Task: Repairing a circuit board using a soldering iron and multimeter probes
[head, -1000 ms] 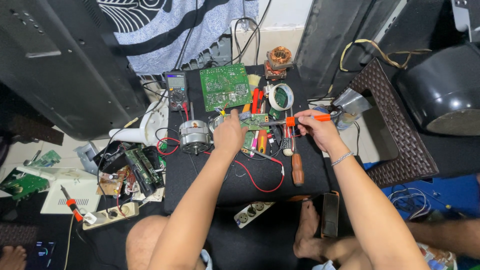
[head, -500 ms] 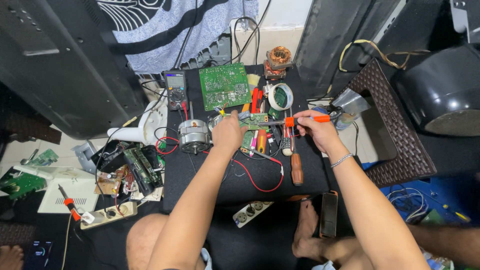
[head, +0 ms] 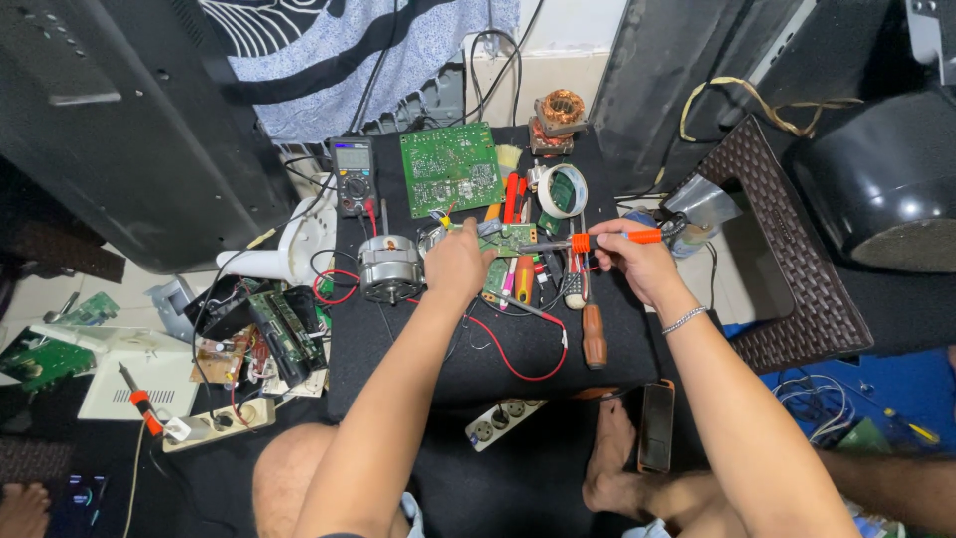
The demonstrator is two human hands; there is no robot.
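While pressed on small circuit board (head: 506,242), left hand (head: 456,265) curled over its edge, right hand (head: 629,261) closed around orange-handled soldering iron (head: 597,240), tip at board.

A single camera sits on the person's head and looks steeply down, almost straight onto the black worktop (head: 597,349) in front of the seated person. It stands fairly near: both forearms run up from the lower edge, and the left hand (head: 458,264) and right hand (head: 632,261) meet close to the middle of the frame. The top edge reaches the wall and patterned cloth (head: 349,50) behind. The bottom edge takes in the person's knees and bare feet. There is no second view to share ground with.
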